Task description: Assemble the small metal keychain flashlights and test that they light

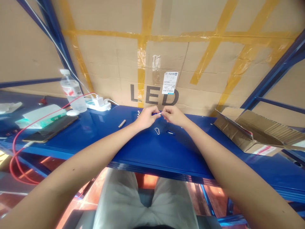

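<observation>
My left hand [147,117] and my right hand [173,115] meet over the far part of the blue table [147,149]. Both are closed in a pinch, fingertips almost touching. Between them shows a small whitish piece [159,113], with a bit of blue beside it; its kind is too small to tell. Just in front of the hands lie a silver carabiner [157,130] and a blue carabiner [171,132]. Several small shiny metal bits [138,113] sit behind my left hand, partly hidden by it. Farther left rests a short silvery rod-like piece [122,123].
An open cardboard box [259,140] stands on the right. At left are a plastic bottle [73,92], a white power strip [98,104], a phone [51,128] and a red cable [14,149]. A large taped cardboard sheet [107,63] rises behind the table.
</observation>
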{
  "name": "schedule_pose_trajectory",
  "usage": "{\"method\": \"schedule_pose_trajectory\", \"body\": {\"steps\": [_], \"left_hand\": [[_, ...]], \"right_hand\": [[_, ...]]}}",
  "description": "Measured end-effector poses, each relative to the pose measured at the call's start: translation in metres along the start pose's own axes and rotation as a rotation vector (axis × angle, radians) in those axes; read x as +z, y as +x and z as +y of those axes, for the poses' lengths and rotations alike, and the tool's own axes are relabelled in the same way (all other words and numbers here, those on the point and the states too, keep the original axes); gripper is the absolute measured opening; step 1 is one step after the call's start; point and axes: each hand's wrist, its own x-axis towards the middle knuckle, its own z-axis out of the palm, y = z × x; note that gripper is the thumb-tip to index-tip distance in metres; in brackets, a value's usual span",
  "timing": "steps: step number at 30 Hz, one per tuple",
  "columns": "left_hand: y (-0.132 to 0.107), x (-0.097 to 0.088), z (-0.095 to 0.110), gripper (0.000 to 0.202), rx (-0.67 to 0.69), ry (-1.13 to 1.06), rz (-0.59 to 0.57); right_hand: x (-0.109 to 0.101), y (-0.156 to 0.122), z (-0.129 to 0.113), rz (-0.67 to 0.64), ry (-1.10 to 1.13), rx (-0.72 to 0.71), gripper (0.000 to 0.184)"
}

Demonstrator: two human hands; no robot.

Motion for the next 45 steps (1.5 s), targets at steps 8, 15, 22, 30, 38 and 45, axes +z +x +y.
{"method": "schedule_pose_trajectory", "body": {"steps": [8,15,22,30,38,45], "left_hand": [[-0.007,-0.001,0.012,0.01,0.207,0.166,-0.003],[-0.008,-0.003,0.013,0.013,0.261,0.231,-0.012],[-0.002,-0.001,0.0,0.009,0.013,0.037,0.003],[0.005,-0.012,-0.008,0.01,-0.096,-0.051,0.008],[0.008,-0.014,-0.01,0.008,-0.157,-0.114,0.023],[0.009,-0.013,-0.009,0.015,-0.191,-0.144,0.039]], "right_hand": [[-0.003,-0.003,-0.01,-0.131,0.463,0.247,0.029],[-0.003,-0.005,-0.014,-0.152,0.592,0.333,0.029],[-0.008,0.003,-0.01,-0.053,0.293,0.303,0.033],[-0.026,-0.002,-0.001,-0.598,-0.457,0.374,0.023],[-0.012,-0.002,0.006,-0.483,-0.366,0.261,0.021],[-0.004,-0.002,0.001,-0.274,0.47,0.375,0.013]]}}
